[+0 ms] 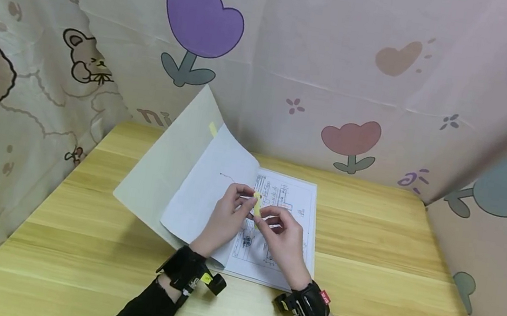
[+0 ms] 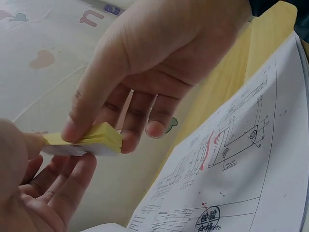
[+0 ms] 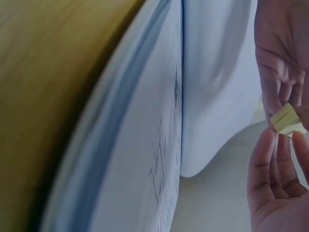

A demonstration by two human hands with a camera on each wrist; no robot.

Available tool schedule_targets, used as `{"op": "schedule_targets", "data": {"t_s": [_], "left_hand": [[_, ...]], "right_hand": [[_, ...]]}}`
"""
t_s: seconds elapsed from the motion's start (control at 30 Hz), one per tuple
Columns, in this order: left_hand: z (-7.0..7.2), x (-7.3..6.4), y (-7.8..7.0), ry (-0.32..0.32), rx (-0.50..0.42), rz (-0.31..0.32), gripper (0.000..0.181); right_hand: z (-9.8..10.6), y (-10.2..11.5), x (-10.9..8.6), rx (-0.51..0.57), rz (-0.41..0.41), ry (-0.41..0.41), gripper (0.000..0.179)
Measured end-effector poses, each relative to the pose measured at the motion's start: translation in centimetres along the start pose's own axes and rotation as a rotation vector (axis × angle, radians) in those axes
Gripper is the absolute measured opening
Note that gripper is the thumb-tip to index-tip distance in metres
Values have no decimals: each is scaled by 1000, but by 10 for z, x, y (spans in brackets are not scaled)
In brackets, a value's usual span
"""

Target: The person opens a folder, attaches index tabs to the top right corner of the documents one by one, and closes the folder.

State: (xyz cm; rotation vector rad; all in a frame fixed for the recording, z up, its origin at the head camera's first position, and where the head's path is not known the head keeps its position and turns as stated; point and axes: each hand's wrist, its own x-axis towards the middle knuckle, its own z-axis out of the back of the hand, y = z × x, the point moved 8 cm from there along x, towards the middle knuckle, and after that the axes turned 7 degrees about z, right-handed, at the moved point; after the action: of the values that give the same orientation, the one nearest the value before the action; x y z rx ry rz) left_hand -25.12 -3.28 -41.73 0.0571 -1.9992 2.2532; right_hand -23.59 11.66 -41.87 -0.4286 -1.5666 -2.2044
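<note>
A small, narrow pad of yellow sticky notes (image 1: 257,204) is held between both hands over an open folder of drawings. My left hand (image 1: 226,218) pinches its upper end, and my right hand (image 1: 285,237) pinches its lower end. In the left wrist view the pad (image 2: 104,137) shows layered yellow edges and a pale printed face. Below the hands, the right-hand page (image 1: 269,267) bears printed technical drawings, with red marks and a round stamp (image 2: 208,218) in the left wrist view. A mostly blank white sheet (image 1: 212,184) stands turned up at the left.
The folder's pale cover (image 1: 159,166) leans up on the left, with a yellow strip (image 1: 213,129) by the sheet's top edge. Everything stands on a wood-grain table (image 1: 362,283). Printed cloth curtains (image 1: 277,30) hang behind it and at both sides.
</note>
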Motion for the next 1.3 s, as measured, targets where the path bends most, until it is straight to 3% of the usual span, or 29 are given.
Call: {"op": "schedule_targets", "data": {"t_s": [0.33, 0.67, 0.87, 1.3], "left_hand": [[4, 3, 3, -7, -13, 23, 27], [5, 2, -3, 16, -23, 34, 26], [5, 2, -4, 30, -7, 36, 28], [1, 0, -6, 69, 10, 41, 25]], "right_hand": [[-1, 4, 3, -9, 12, 52, 16], [10, 24, 8, -67, 256, 228, 16], [12, 32, 6, -121, 343, 328, 21], [11, 38, 6, -178, 368, 343, 25]]}}
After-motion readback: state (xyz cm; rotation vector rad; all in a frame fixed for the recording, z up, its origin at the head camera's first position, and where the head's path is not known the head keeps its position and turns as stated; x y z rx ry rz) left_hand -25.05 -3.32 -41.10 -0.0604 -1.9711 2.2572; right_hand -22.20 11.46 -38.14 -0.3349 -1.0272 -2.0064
